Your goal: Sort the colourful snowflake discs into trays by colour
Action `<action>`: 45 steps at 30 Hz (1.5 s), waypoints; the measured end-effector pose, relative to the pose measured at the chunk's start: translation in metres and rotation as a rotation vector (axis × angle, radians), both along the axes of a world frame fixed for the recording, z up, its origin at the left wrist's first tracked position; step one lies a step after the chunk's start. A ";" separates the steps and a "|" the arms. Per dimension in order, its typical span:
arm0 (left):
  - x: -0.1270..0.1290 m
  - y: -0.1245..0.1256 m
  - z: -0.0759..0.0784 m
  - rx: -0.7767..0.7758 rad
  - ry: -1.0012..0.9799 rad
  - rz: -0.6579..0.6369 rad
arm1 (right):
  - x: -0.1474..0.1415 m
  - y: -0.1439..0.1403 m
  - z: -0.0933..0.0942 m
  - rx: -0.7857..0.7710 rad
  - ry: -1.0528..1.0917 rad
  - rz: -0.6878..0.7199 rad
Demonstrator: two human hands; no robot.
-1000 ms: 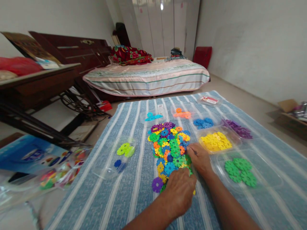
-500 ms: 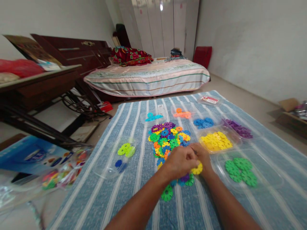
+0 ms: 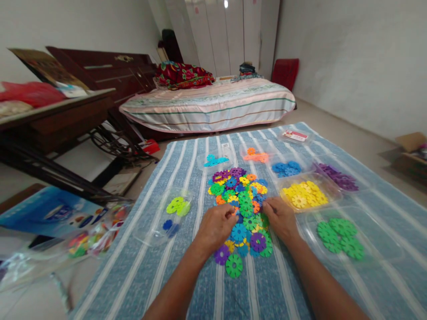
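A pile of notched, flower-shaped plastic discs (image 3: 238,232) in mixed colours lies on a striped cloth. My left hand (image 3: 216,226) is at the pile's left side, its fingers curled inward and the tips by orange and blue discs. On the opposite side my right hand (image 3: 280,218) rests with bent fingers at the pile's edge, close to some blue discs. Whether either hand pinches a disc is hidden by the fingers. A clear tray of yellow discs (image 3: 304,195) stands just beyond my right hand. Green discs (image 3: 343,235) sit in another clear tray to its right.
Further clear trays hold blue discs (image 3: 287,169), purple discs (image 3: 338,177), orange discs (image 3: 256,156), light-blue discs (image 3: 215,161) and lime discs (image 3: 178,206). A clear lidded box (image 3: 295,136) lies at the far edge. Beyond stands a bed (image 3: 207,109); a sewing-machine table (image 3: 56,104) is at left.
My hands have moved apart, the left one leftward off the pile's middle. The yellow disc is gone from between them. A purple disc shows at the pile's near left.
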State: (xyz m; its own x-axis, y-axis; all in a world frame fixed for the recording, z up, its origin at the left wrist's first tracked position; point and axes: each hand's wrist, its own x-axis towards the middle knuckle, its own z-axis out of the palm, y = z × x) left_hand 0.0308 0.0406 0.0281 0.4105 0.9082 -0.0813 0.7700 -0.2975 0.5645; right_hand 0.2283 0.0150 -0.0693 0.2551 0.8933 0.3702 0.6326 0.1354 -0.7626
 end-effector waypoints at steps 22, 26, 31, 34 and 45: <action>-0.033 -0.021 -0.038 -0.223 -0.182 0.195 | 0.001 -0.003 -0.002 0.014 0.014 0.004; -0.037 -0.024 -0.031 -0.402 -0.377 0.196 | 0.001 -0.002 -0.002 0.007 0.003 0.009; -0.038 -0.031 -0.026 -0.487 -0.390 0.171 | 0.001 -0.002 -0.002 0.028 0.014 0.016; -0.036 -0.030 -0.025 -0.486 -0.388 0.175 | 0.002 -0.001 -0.004 0.026 0.001 0.016; 0.055 -0.002 0.004 -0.349 -0.579 0.040 | 0.001 0.000 -0.005 0.000 0.009 -0.005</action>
